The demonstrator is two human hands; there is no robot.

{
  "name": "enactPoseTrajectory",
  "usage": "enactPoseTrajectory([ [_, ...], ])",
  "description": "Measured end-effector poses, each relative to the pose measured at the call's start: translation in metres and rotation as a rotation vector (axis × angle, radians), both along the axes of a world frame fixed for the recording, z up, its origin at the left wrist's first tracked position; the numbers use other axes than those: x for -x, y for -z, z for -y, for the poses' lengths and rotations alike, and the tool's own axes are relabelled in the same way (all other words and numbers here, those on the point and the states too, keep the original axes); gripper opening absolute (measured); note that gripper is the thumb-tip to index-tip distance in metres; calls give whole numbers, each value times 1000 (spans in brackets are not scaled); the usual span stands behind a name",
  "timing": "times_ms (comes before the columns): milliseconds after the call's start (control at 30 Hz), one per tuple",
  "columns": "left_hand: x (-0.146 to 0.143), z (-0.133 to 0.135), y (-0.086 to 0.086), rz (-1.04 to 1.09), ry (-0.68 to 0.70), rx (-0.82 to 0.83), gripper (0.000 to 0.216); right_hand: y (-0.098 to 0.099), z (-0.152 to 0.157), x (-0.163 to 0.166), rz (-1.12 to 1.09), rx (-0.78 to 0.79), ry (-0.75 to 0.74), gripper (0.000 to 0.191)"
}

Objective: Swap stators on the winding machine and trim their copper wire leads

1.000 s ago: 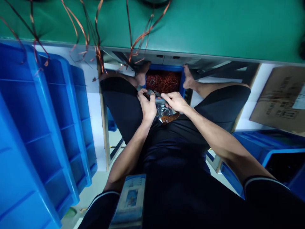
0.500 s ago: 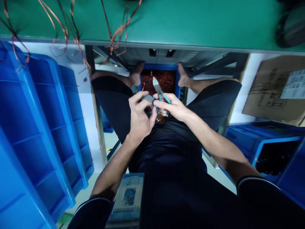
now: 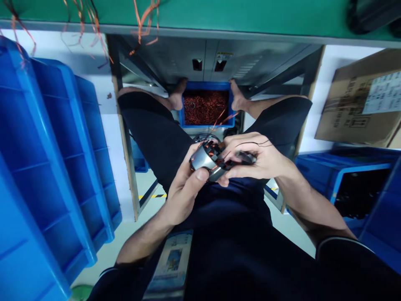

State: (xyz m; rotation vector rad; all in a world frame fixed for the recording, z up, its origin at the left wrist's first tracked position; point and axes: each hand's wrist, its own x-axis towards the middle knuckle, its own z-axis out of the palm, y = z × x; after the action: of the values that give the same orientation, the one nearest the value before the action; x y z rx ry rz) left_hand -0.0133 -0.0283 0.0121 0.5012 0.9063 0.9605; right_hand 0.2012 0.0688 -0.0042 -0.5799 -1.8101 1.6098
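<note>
My left hand (image 3: 189, 184) is closed around a motor stator (image 3: 202, 161), a shiny metal ring with dark slots and copper windings, held above my lap. The thumb presses on its near side. My right hand (image 3: 261, 161) is closed at the stator's right side, its fingertips at the windings. The dark grey head of diagonal cutters (image 3: 246, 157) shows blurred within that hand; the handles are hidden. Thin copper wires (image 3: 221, 121) stick up from the stator, and a dark wire runs over the back of my right hand.
Between my feet stands a blue bin (image 3: 206, 124) of copper wire scraps. Copper strands (image 3: 145, 19) hang over the front edge of the green bench (image 3: 250, 19). Blue crates (image 3: 56, 167) stand left; a cardboard box (image 3: 351, 104) and blue bin (image 3: 341, 167) stand right.
The stator has come into clear view in my left hand, nearer to me. My right hand has moved down and right, and the cutters have turned so their teal handles no longer show.
</note>
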Motion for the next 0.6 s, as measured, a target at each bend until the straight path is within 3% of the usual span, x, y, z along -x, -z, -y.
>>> enactPoseTrajectory([
  [133, -6, -5, 2, -41, -103, -49, 52, -26, 14, -11, 299, -79, 105, 39],
  [267, -7, -6, 2, -83, -151, -147, 54, -46, 30, -24, 548, -124, 108, 55],
  [467, -8, -2, 0, -215, -103, -178, 53, -57, 33, -25, 589, -152, 92, 70],
  [600, -8, -4, -1, -338, -85, -241, 55, -60, 31, -23, 568, -140, 85, 69],
])
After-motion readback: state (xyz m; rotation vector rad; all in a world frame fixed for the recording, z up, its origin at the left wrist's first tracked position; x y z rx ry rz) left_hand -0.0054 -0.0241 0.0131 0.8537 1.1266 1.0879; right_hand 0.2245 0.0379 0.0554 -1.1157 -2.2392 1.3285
